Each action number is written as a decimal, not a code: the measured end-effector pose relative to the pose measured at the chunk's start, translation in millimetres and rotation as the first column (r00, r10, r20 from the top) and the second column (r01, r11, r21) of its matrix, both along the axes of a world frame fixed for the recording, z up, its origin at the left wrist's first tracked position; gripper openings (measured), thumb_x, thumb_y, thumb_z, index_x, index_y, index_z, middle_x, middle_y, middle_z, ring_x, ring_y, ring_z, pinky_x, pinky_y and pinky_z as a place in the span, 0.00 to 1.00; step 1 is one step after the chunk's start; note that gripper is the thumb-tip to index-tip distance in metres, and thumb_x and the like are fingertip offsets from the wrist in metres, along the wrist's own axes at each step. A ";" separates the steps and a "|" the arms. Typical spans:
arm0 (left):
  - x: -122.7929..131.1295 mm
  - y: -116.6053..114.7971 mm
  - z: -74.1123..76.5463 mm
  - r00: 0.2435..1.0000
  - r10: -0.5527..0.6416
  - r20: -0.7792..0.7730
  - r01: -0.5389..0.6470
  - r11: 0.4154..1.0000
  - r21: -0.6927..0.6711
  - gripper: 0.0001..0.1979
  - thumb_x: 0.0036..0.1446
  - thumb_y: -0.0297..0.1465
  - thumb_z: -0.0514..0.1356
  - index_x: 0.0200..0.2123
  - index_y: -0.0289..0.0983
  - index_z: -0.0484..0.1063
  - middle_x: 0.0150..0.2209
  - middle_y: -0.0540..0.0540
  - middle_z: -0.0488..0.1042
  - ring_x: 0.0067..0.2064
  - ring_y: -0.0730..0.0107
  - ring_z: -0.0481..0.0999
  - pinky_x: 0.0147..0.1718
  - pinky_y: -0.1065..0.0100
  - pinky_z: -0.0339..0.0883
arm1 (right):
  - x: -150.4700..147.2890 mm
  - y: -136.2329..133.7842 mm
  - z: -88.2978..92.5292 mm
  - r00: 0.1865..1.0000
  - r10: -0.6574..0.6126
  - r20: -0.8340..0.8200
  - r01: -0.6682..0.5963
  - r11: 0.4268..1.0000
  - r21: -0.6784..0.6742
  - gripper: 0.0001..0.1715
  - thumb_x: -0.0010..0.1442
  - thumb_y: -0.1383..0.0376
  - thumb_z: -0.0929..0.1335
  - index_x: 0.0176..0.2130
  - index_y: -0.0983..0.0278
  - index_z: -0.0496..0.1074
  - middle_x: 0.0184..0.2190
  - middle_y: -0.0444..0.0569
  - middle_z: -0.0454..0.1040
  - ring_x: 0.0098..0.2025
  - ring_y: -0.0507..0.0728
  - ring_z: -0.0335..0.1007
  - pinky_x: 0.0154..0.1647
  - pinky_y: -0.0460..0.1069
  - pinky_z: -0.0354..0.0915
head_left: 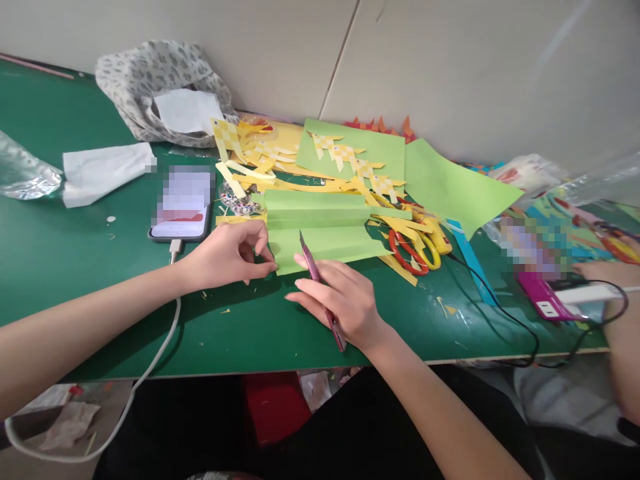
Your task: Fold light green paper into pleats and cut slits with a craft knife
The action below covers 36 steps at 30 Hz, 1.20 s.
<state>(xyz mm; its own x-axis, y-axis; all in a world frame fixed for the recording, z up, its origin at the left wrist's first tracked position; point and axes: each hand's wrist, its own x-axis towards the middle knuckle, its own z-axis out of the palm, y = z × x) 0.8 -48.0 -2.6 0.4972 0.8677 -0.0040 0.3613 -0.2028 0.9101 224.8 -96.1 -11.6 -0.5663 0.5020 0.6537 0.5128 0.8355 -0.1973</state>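
Observation:
A light green sheet of paper (pixel 320 243) with creases across it lies on the green table. At its lower left corner my left hand (pixel 235 253) is closed, thumb and index finger pinching the paper's edge. My right hand (pixel 340 297) holds a slim purple craft knife (pixel 313 268), its blade pointing up and away over the sheet. Just beyond the sheet are woven yellow-and-white paper fish (pixel 343 157) and loose yellow strips (pixel 287 185). Red-handled scissors (pixel 407 253) rest at the paper's right.
A phone (pixel 183 203) with a white cable (pixel 175 313) stands left of my left hand. Behind are a patterned cloth bag (pixel 150 73) and more green paper (pixel 455 180). A black cord (pixel 493 300) crosses the right side, near another person's arm (pixel 623 333) and a magenta power strip (pixel 545 300).

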 end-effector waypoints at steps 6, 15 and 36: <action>9.4 -15.4 2.2 0.994 0.027 0.103 -0.018 0.996 -0.091 0.19 0.49 0.35 0.64 0.27 0.39 0.53 0.31 0.50 0.78 0.19 0.76 0.74 0.14 0.76 0.68 | -10.3 -0.9 0.2 0.996 0.006 0.094 -0.021 0.987 0.159 0.11 0.59 0.75 0.65 0.33 0.59 0.69 0.30 0.47 0.76 0.39 0.54 0.73 0.41 0.50 0.71; 7.7 -9.9 -6.8 0.985 0.075 0.157 -0.049 0.986 -0.160 0.20 0.50 0.36 0.64 0.28 0.40 0.51 0.28 0.52 0.76 0.19 0.73 0.74 0.15 0.74 0.67 | -19.5 -1.6 3.5 0.990 0.023 0.139 -0.057 0.968 0.246 0.12 0.58 0.76 0.65 0.29 0.60 0.68 0.25 0.45 0.71 0.34 0.53 0.69 0.40 0.48 0.71; -5.1 -2.0 -3.5 0.920 0.271 -0.283 -0.064 0.817 0.573 0.11 0.50 0.35 0.61 0.24 0.38 0.61 0.19 0.55 0.65 0.21 0.76 0.65 0.21 0.72 0.57 | 17.8 5.4 0.6 0.985 -0.154 0.071 0.157 0.987 -0.040 0.13 0.54 0.78 0.65 0.34 0.61 0.63 0.28 0.47 0.76 0.29 0.54 0.71 0.31 0.49 0.67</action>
<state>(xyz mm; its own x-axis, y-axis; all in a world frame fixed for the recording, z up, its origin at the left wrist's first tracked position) -4.3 -50.0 -6.2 0.4003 0.8457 0.3529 0.6972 -0.5310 0.4816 242.6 -90.8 -11.0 -0.5209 0.6158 0.5912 0.6494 0.7354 -0.1938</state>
